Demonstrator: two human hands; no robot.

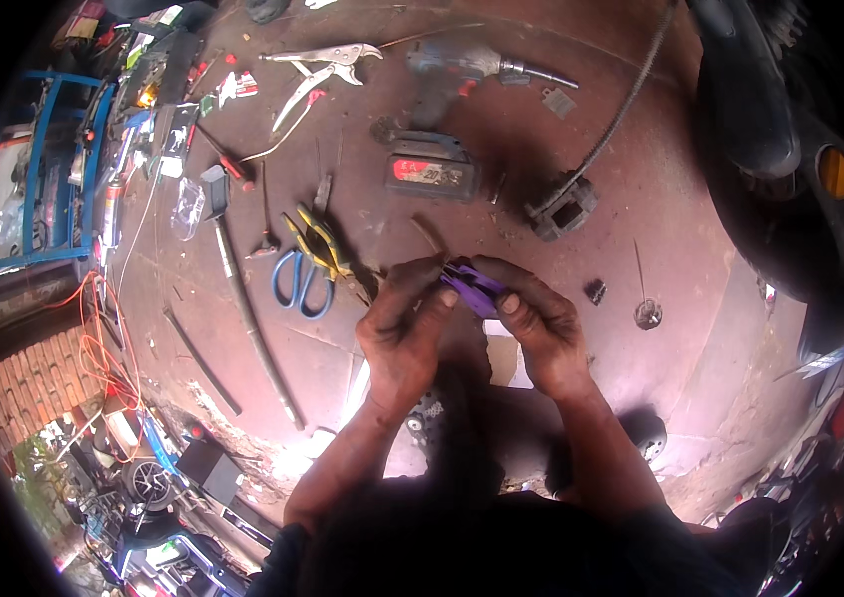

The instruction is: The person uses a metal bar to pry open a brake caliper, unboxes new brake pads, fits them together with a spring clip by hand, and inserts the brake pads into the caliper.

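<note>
In front of my body, both hands are raised close together around a pair of small purple-handled pliers (pixel 478 289). My right hand (pixel 551 333) is closed on the handles, thumb on the near side. The fingers of my left hand (pixel 407 318) pinch at the dark jaw end, and what else they may hold is hidden. A thin brownish strip (pixel 429 235) shows just beyond the left fingertips. Left of that hand, yellow-handled pliers (pixel 316 243) lie on the floor, touching blue-handled scissors (pixel 304 286).
A long-handled hammer (pixel 233 264), locking pliers (pixel 327 72), a power drill (pixel 462 62) and a battery pack (pixel 430 175) lie on the reddish floor. A metal block with a cable (pixel 563 207) sits at right, near a dark vehicle wheel (pixel 765 219). A blue rack (pixel 39 164) stands far left.
</note>
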